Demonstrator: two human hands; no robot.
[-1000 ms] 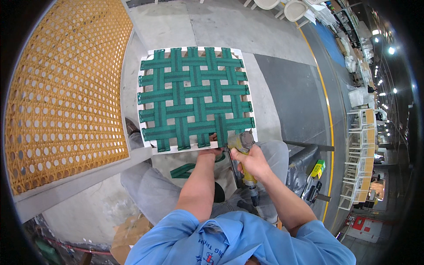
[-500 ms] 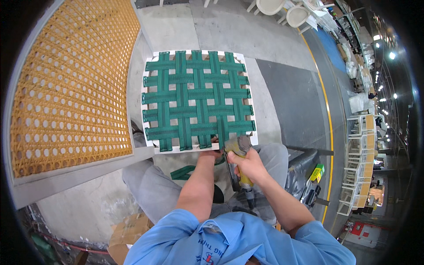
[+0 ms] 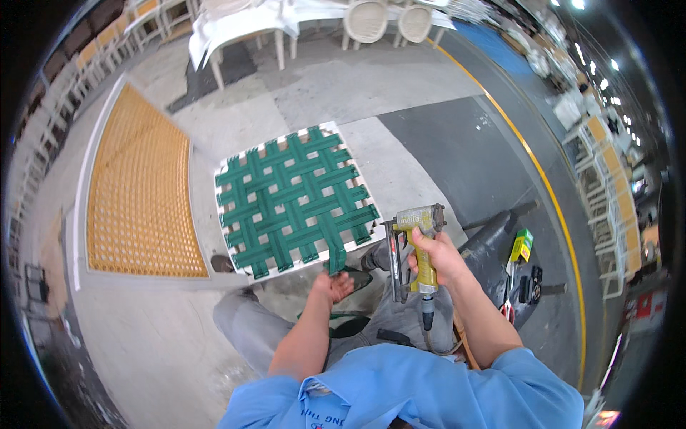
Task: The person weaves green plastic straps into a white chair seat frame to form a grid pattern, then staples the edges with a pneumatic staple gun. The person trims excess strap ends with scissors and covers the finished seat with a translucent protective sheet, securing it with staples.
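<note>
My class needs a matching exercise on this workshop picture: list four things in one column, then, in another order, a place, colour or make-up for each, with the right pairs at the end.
Column one
1. staple gun
2. cane panel
3. seat
4. shirt

Column two
A. light blue
B. woven with green straps
C. gripped in the person's right hand
D. standing to the left of the seat

Right pairs
1-C
2-D
3-B
4-A
</note>
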